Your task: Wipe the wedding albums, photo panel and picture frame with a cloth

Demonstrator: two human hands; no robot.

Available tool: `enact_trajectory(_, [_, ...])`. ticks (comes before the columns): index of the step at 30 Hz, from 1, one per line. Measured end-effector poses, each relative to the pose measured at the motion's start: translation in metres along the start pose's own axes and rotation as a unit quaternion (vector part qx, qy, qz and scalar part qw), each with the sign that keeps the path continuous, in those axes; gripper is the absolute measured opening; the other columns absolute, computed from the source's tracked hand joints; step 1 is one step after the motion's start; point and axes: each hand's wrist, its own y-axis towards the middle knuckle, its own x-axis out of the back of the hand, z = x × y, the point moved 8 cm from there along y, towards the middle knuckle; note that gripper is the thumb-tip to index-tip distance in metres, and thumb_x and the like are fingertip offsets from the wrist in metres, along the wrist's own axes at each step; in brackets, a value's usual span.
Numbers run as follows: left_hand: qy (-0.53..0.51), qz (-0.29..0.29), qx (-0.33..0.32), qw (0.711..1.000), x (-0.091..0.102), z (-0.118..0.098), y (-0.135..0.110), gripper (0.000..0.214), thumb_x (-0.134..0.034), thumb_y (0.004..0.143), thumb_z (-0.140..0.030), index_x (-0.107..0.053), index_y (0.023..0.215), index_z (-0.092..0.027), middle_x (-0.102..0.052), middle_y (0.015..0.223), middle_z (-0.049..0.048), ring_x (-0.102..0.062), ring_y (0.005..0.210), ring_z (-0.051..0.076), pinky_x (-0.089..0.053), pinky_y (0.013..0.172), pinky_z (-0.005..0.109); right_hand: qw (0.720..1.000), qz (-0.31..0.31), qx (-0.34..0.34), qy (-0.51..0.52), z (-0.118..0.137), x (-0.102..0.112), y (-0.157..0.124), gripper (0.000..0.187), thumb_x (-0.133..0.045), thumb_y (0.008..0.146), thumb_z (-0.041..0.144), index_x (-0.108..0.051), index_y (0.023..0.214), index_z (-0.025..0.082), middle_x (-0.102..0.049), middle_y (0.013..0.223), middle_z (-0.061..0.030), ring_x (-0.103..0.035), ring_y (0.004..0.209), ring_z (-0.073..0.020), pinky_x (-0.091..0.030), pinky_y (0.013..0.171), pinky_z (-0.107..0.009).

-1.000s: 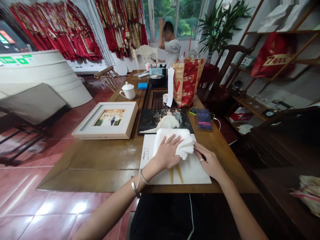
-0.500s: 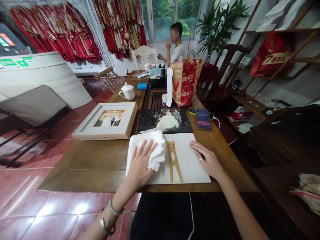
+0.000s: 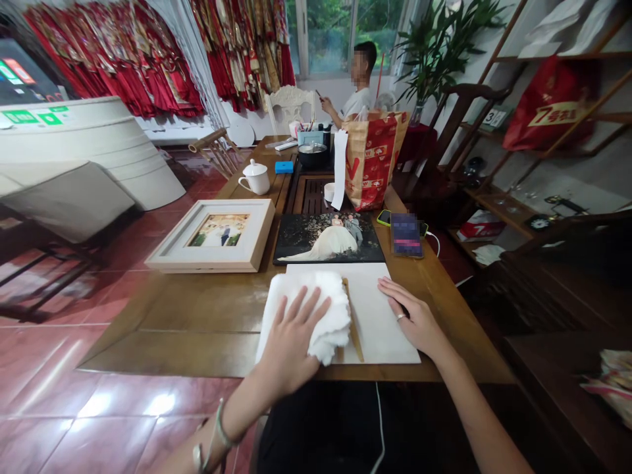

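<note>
Wooden table (image 3: 197, 309): left hand (image 3: 291, 339) splayed flat on cloth (image 3: 326, 308), right hand (image 3: 415, 319) flat on board (image 3: 368, 293), photo (image 3: 328, 238) beyond.

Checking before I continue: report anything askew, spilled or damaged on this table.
Nothing stands out. Left hand presses the white cloth on the white board, right hand rests flat on it; framed photo and print lie flat, undamaged.

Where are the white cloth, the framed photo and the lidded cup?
cloth (image 3: 338, 315): head view, on its bunched right edge.
framed photo (image 3: 216, 230): head view, on the print inside the frame.
cup (image 3: 257, 181): head view, on its white body below the lid.
</note>
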Motion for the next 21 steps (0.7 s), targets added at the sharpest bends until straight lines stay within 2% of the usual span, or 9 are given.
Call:
enact_trajectory(5, [0.025,-0.011,-0.003,1.000,0.014,0.026,0.044,0.074,-0.053,0.076,-0.029,-0.029,0.145,-0.021,-0.017,0.155,0.0064,-0.010,0.143,0.027,-0.014,0.113,0.050,1.000,0.002,-0.002,-0.001,0.001,-0.001,0.001,0.037,-0.040,0.094,0.023,-0.058,0.126,0.022,-0.055,0.136,-0.0061,-0.046,0.130,-0.0208,-0.036,0.112,-0.047])
enact_trajectory(10, [0.057,-0.026,0.016,0.998,0.014,0.036,0.056,0.072,-0.050,0.081,-0.031,-0.025,0.146,-0.014,-0.016,0.155,0.0097,-0.011,0.142,0.026,-0.016,0.113,0.047,1.000,-0.001,0.002,-0.004,0.001,0.000,0.001,0.037,-0.040,0.094,0.022,-0.059,0.125,0.023,-0.055,0.136,-0.0055,-0.046,0.130,-0.0210,-0.036,0.111,-0.047])
enact_trajectory(15, [0.055,-0.014,0.019,0.998,0.007,0.023,0.035,0.074,-0.049,0.080,-0.028,-0.022,0.148,-0.016,-0.011,0.156,0.0085,-0.005,0.143,0.027,-0.013,0.113,0.048,1.000,-0.002,0.000,-0.004,0.001,0.001,0.000,0.037,-0.040,0.094,0.024,-0.058,0.126,0.022,-0.055,0.136,-0.0063,-0.046,0.130,-0.0214,-0.036,0.112,-0.047])
enact_trajectory(21, [0.036,0.071,0.032,0.996,-0.005,-0.004,-0.017,0.100,-0.051,0.057,-0.013,-0.014,0.149,-0.021,0.001,0.156,0.0048,0.007,0.142,0.027,-0.004,0.114,0.051,1.000,-0.001,-0.005,-0.004,0.002,0.000,0.000,0.037,-0.040,0.094,0.024,-0.058,0.126,0.023,-0.055,0.136,-0.0059,-0.046,0.130,-0.0218,-0.035,0.111,-0.048])
